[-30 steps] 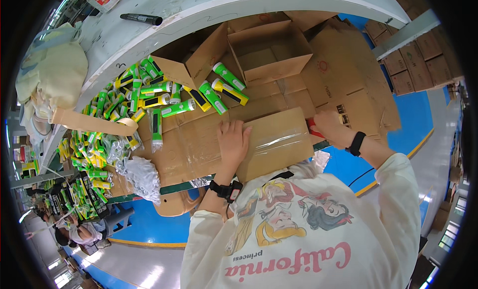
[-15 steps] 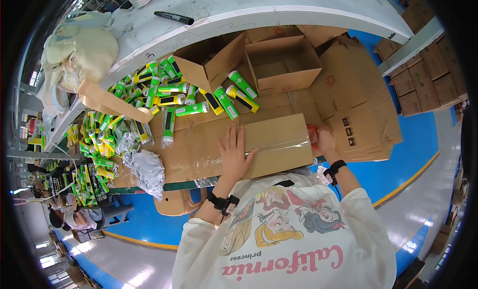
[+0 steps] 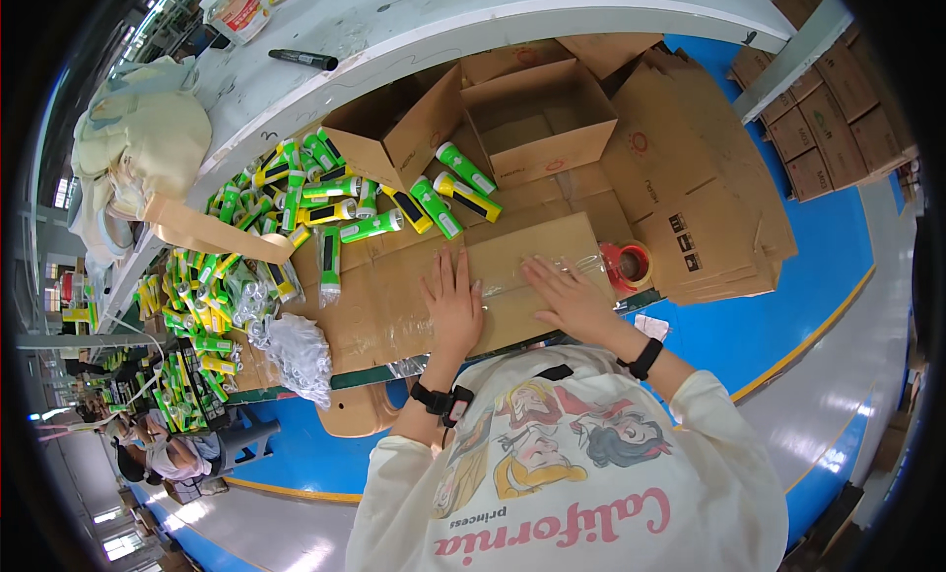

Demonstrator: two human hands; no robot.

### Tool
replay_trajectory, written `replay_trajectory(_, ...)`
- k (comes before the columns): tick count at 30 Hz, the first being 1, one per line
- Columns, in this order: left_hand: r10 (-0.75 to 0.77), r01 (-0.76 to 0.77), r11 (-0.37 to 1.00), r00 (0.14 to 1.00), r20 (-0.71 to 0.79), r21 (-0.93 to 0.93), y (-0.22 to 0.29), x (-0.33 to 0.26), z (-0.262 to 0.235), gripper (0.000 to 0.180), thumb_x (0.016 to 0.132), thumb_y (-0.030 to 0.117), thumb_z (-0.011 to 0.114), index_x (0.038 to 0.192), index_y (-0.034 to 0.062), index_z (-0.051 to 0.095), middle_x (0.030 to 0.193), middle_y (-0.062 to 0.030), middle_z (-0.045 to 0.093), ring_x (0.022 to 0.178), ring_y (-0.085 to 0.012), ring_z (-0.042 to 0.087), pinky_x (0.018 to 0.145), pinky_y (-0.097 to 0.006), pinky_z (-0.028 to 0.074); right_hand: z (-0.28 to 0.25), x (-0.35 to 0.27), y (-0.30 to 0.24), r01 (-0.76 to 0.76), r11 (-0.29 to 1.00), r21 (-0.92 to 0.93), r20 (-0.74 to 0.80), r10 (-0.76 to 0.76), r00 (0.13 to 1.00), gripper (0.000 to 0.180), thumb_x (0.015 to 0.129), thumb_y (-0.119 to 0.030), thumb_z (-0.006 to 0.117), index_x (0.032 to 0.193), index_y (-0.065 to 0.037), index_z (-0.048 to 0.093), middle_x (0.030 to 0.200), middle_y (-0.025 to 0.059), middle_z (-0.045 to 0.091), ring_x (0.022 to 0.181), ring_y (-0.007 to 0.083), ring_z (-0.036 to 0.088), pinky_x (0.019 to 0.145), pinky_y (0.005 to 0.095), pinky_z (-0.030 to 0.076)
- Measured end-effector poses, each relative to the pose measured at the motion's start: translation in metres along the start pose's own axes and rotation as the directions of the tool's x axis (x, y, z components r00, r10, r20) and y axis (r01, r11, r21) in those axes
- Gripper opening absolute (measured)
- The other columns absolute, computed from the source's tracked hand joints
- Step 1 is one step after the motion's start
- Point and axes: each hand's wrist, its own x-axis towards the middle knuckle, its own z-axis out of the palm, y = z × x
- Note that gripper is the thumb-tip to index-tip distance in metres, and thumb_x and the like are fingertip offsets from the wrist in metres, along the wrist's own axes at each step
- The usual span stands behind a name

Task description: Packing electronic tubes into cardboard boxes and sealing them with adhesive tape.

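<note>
A closed cardboard box (image 3: pixel 527 241) lies in front of me, with a shiny strip of clear tape along its top. My left hand (image 3: pixel 454 304) rests at the box's left end, fingers stretched out and holding nothing. On the right part of the box top, my right hand (image 3: pixel 570 298) presses flat over the tape strip, its fingers spread. Just past the box's right end sits a red tape dispenser (image 3: pixel 627 267) with its roll, touched by neither hand.
Green and yellow flashlights (image 3: pixel 370 225) lie heaped at the left, beside crumpled clear plastic bags (image 3: pixel 299 353). Behind the closed box stand open cartons (image 3: pixel 537 119). Flattened cardboard (image 3: pixel 690 193) is stacked at the right. A shelf (image 3: pixel 434 40) with a black marker (image 3: pixel 304 59) crosses the far side.
My right hand has let go of the red tape dispenser and moved left onto the box top. The dispenser now stands by the box's right end. My left hand stays at the left end.
</note>
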Motion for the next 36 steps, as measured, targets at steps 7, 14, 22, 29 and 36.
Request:
replay_trajectory(7, -0.239, 0.138, 0.788, 0.967, -0.092, -0.601, -0.005, -0.017, 0.015, 0.06, 0.093, 0.021, 0.045, 0.14, -0.0029, 0.016, 0.143, -0.0258, 0.021, 0.132, -0.0369, 0.024, 0.108, -0.04, 0.02, 0.01, -0.023, 0.025, -0.359, 0.882, 0.306, -0.239, 0.436, 0.868, 0.069, 0.088, -0.029, 0.051, 0.142, -0.002, 0.019, 0.146, 0.0161, 0.024, 0.136, 0.0274, 0.021, 0.11, 0.0356, 0.017)
replay_trajectory(14, -0.334, 0.461, 0.181, 0.859, 0.387, -0.869, -0.047, -0.033, 0.044, 0.051, 0.095, 0.03, 0.046, 0.134, -0.0011, 0.033, 0.128, -0.0112, 0.046, 0.119, -0.0184, 0.04, 0.1, -0.03, 0.03, 0.026, -0.025, 0.063, -0.432, 0.135, 0.892, 0.261, 0.626, 0.734, 0.065, 0.093, -0.042, 0.042, 0.139, 0.002, 0.027, 0.144, 0.0147, 0.029, 0.135, 0.0234, 0.024, 0.108, 0.0304, 0.019)
replay_trajectory(22, -0.286, 0.552, 0.18, 0.821, 0.494, -0.814, -0.029, -0.047, -0.022, 0.048, 0.091, 0.026, 0.053, 0.129, -0.0009, 0.04, 0.122, -0.0105, 0.052, 0.111, -0.0173, 0.048, 0.092, -0.029, 0.039, 0.031, -0.05, 0.076, -0.685, 0.446, 0.577, 0.483, 0.49, 0.726, 0.059, 0.092, -0.043, 0.044, 0.128, 0.004, 0.042, 0.12, 0.0164, 0.055, 0.109, 0.0262, 0.054, 0.089, 0.0353, 0.042)
replay_trajectory(29, -0.189, 0.071, 0.606, 0.98, -0.057, -0.792, -0.009, -0.004, -0.074, 0.062, 0.081, 0.009, 0.064, 0.134, -0.0022, 0.032, 0.13, -0.0182, 0.043, 0.118, -0.0268, 0.046, 0.099, -0.033, 0.035, -0.091, -0.003, 0.056, -0.336, 0.767, 0.547, -0.191, 0.505, 0.842, 0.041, 0.085, -0.025, 0.059, 0.113, 0.002, 0.048, 0.099, 0.018, 0.059, 0.089, 0.0277, 0.059, 0.076, 0.0352, 0.046)
replay_trajectory(36, -0.265, 0.054, 0.83, 0.914, -0.307, -0.556, 0.028, 0.136, -0.044, 0.061, 0.079, 0.014, 0.067, 0.129, 0.0004, 0.036, 0.121, -0.0195, 0.044, 0.095, -0.0317, 0.056, 0.077, -0.035, 0.048, -0.136, 0.058, 0.119, -0.471, 0.879, 0.075, -0.759, 0.357, 0.545, 0.062, 0.082, -0.024, 0.061, 0.133, -0.002, 0.034, 0.134, 0.0238, 0.036, 0.115, 0.0412, 0.044, 0.09, 0.043, 0.042)
